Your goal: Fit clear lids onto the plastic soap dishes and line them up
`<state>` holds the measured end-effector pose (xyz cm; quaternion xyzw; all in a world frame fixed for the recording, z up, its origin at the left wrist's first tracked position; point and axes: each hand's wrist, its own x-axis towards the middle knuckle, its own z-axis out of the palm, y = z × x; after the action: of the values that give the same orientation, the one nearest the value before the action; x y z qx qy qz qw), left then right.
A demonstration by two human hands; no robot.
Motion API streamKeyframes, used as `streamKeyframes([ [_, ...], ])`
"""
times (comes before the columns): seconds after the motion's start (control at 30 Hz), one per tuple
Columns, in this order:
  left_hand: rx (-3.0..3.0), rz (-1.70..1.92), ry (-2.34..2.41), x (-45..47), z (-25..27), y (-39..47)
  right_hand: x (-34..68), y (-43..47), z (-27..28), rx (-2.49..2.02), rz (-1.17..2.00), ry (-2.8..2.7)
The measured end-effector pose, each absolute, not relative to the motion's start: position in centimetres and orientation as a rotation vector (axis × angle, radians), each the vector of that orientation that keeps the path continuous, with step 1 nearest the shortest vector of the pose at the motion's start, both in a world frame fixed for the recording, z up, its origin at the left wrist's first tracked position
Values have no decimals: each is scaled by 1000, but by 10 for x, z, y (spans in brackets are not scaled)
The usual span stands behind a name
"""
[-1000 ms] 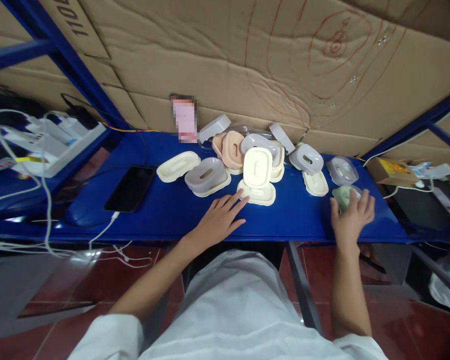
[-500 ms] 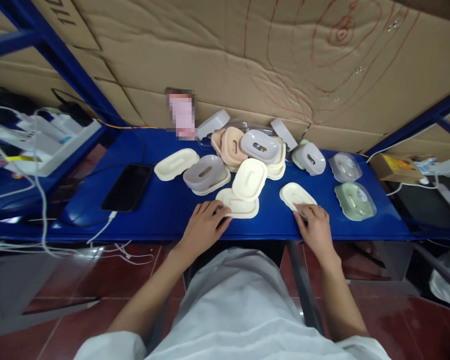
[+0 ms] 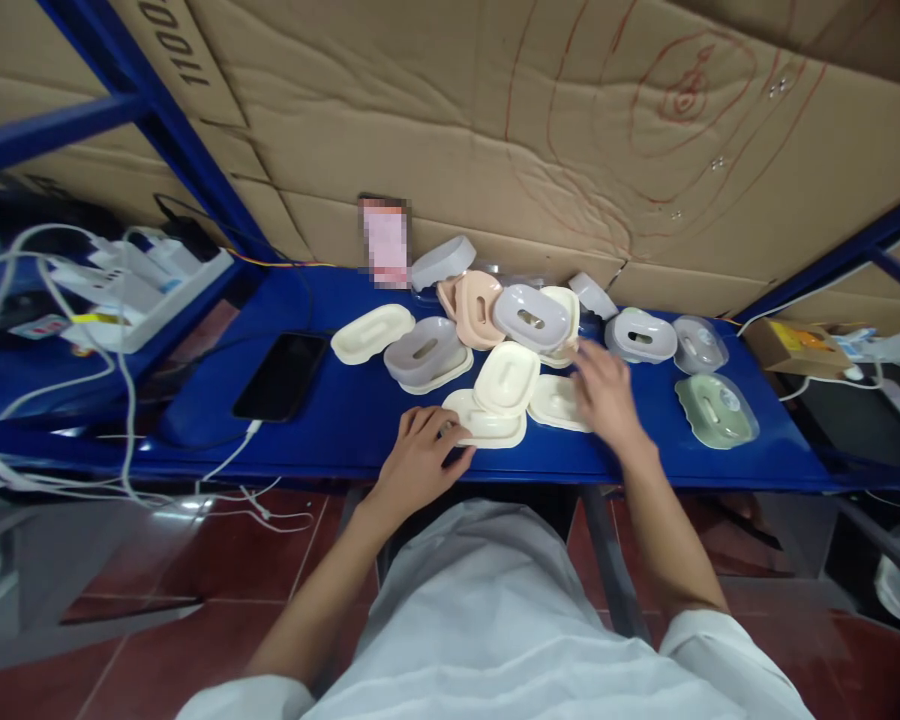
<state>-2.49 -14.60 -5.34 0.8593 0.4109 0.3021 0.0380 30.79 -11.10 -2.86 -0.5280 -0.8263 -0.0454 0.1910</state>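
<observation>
My left hand (image 3: 426,452) rests at the front of the table, fingers loosely bent and apart, the tips touching the left edge of a cream soap dish tray (image 3: 501,430). Another cream tray (image 3: 507,380) overlaps it from behind. My right hand (image 3: 607,395) is open over the right end of a third cream tray (image 3: 556,402). Its fingertips reach the stack behind, where a grey slotted soap dish (image 3: 536,315) lies on cream pieces; whether they grip anything is unclear. Left of these are a peach slotted piece (image 3: 480,312) and a grey slotted dish on a cream base (image 3: 424,352).
A lone cream tray (image 3: 373,333) and a black phone (image 3: 280,378) with a white cable lie left. Rightward are a grey slotted dish (image 3: 641,335) and a green dish in clear packaging (image 3: 716,412). A cardboard wall (image 3: 420,110) closes the back; a power strip (image 3: 172,300) stands far left.
My right hand has slid a cream tray left, beside the other trays, and its fingers now reach farther toward the stack. My left hand stays at its tray. The view has shifted slightly.
</observation>
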Motion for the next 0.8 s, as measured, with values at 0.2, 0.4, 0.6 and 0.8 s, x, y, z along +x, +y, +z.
streamKeyframes([
  [0.2, 2635, 925, 1269, -26, -67, -143, 401, -73, -20, -2101, -435, -1943],
  [0.4, 2674, 1177, 1346, -18, -62, -148, 442, -75, -36, -2027, -497, -1985],
  [0.6, 2803, 1150, 1126, 13, -42, -162, 399, -137, -56, -1744, -377, -2068],
  [0.8, 2895, 982, 1122, 31, -49, -149, 331, -164, -55, -1493, -191, -2366],
])
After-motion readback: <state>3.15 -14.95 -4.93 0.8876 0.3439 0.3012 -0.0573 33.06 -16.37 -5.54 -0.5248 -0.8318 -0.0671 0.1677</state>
